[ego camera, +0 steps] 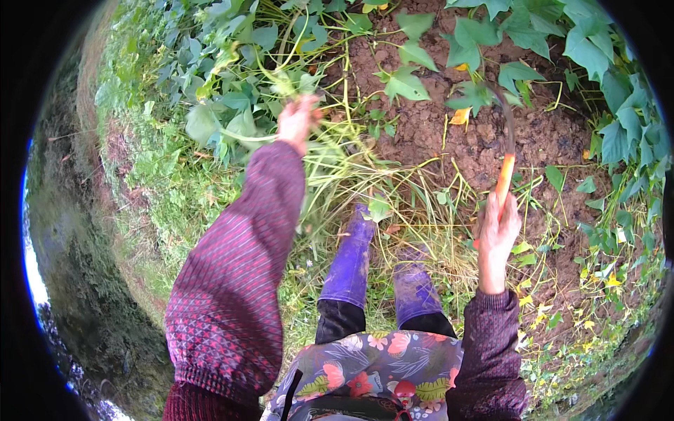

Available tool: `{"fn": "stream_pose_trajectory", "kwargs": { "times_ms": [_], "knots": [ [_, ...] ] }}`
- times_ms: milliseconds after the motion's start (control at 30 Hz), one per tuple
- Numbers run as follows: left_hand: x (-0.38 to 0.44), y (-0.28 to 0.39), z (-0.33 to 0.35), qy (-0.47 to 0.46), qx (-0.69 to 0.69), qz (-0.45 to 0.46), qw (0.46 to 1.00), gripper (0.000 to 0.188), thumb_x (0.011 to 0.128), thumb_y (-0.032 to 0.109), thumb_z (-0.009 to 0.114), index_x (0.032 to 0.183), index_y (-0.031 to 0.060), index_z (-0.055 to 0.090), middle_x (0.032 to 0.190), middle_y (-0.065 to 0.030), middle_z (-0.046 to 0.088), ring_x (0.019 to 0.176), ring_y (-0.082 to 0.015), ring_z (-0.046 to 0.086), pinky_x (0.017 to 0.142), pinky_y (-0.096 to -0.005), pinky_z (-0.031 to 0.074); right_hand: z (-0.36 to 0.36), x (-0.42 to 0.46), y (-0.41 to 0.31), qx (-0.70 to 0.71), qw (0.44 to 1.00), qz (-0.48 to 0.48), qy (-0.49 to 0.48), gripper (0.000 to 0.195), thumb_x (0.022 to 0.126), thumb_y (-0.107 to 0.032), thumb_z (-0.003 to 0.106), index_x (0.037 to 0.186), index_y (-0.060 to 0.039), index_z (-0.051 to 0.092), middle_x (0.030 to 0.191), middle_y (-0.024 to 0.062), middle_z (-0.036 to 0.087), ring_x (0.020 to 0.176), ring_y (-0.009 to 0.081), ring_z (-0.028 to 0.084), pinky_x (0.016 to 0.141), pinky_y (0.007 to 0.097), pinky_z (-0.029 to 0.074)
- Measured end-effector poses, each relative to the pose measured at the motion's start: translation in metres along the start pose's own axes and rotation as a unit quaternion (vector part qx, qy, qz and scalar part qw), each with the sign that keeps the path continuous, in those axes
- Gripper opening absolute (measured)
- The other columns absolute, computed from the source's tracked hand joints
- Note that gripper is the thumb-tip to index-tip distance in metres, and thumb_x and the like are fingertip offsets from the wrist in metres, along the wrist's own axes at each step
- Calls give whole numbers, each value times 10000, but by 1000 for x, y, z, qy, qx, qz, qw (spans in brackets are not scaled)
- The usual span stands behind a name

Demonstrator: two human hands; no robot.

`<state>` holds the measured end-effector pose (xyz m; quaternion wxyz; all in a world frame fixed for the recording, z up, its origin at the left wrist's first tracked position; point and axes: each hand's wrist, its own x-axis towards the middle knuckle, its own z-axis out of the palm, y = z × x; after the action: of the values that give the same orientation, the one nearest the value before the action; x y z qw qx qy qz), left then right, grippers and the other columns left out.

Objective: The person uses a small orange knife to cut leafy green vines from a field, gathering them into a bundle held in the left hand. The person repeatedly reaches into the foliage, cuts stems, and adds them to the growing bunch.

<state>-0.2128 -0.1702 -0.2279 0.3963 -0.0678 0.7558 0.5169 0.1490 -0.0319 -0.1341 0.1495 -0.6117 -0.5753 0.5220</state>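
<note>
My left hand, slightly blurred, is closed around green leafy vines and stems at the upper left of the soil. My right hand grips the orange handle of a sickle. Its dark curved blade points away from me, over brown soil and beside a few lobed leaves. Cut or pulled grass and pale stems lie just below and right of my left hand. The blade's tip is partly hidden by leaves.
Purple rubber boots stand on grass in front of a floral apron. Dense vines grow at the right, with yellow leaves lower down. Dry grass lies by the boots. A grassy edge borders a darker area at the left.
</note>
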Motion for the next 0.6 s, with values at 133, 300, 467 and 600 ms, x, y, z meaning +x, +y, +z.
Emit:
{"fn": "stream_pose_trajectory", "kwargs": {
  "times_ms": [133,300,467,600],
  "knots": [
    [-51,21,-122,33,44,-54,997,345,975,371,537,1208,129,613,1165,-75,584,1011,-187,600,969,-385,466,-30,-27,21,-117,993,-27,19,181,964,-173,566,993,5,547,650,101,545,515,170,509,465,324,408],
    [-117,32,-412,304,113,-8,946,374,902,432,617,1169,171,636,765,-35,602,662,-151,599,560,-304,457,7,-47,-17,-160,980,-118,17,254,925,-97,603,1152,-1,542,751,180,605,610,254,607,576,363,495],
    [-246,187,-614,586,591,76,548,424,956,427,510,1180,95,649,937,-169,702,819,-302,657,787,-414,498,42,-60,-22,-85,975,-205,17,315,900,-72,610,1182,47,535,957,235,628,752,358,655,647,385,521],
    [-191,183,-498,307,618,219,690,336,997,256,501,1203,18,616,1057,-144,701,893,-221,660,806,-339,496,67,-52,-13,-178,979,-74,-61,218,908,-74,590,1093,32,542,819,247,604,626,417,606,537,445,476]
  ]
}}
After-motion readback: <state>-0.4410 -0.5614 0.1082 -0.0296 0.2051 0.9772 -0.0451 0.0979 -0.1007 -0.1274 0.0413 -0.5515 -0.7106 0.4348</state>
